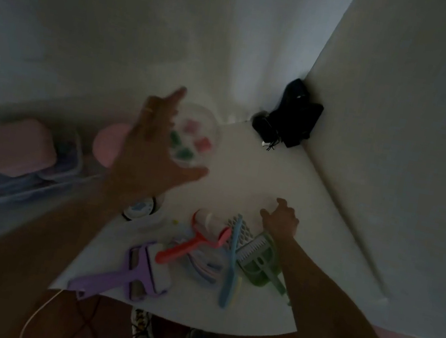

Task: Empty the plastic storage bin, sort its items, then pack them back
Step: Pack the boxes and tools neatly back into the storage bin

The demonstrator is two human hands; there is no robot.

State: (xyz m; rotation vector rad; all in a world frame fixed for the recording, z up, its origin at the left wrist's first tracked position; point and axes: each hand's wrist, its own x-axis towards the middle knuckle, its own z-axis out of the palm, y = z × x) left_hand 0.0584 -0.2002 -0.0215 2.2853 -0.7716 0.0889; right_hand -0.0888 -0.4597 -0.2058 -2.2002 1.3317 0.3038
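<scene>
The scene is dim and blurred. My left hand (152, 146) hangs spread open above the white table (259, 174), just left of a clear round container (208, 125) with pink and green pieces inside; it holds nothing. My right hand (281, 219) rests with loosely curled fingers on the table beside a white mesh piece (247, 231). Near the front lie a purple roller tool (138, 272), a red-handled roller (189, 245), a blue brush (231, 266) and a green comb scoop (259, 262). The plastic storage bin (39, 177) sits at left on the floor, holding a pink box (20, 148).
A black bundle with cords (291, 118) fills the far corner where the walls meet. A pink round lid (109, 142) lies between bin and table. A small round case (139, 209) sits at the table's left edge. A cable (38, 315) trails on the wooden floor.
</scene>
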